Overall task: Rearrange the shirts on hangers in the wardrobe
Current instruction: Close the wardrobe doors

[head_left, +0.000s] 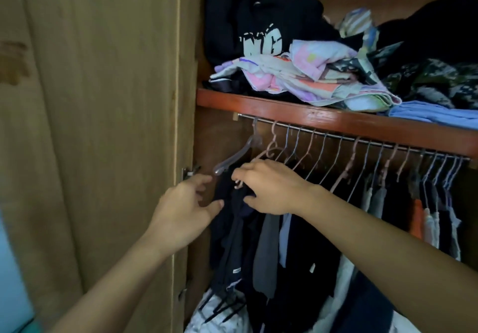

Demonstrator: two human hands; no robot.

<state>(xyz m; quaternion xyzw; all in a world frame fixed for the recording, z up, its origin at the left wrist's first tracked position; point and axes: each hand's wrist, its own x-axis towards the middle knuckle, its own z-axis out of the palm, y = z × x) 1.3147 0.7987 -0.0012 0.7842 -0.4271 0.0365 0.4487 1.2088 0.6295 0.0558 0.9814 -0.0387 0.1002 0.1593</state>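
Note:
A metal rail (336, 136) under the red shelf carries several hangers with dark shirts. At the rail's left end hangs a translucent purple hanger (232, 158), tilted. Below it a dark shirt (232, 224) droops. My left hand (186, 208) reaches to the shirt's left edge, thumb touching the fabric and fingers spread near the purple hanger's tip. My right hand (271, 187) pinches the end of a pink hanger (269, 151) and the dark cloth under it. Further right hang grey, white and orange garments (416, 218).
The open wooden door (103, 125) stands on the left, its hinge (190, 171) just beside my left hand. Above, the red shelf (284, 107) holds piles of folded clothes (297, 74). More clothes and black hangers (222, 306) lie heaped at the wardrobe bottom.

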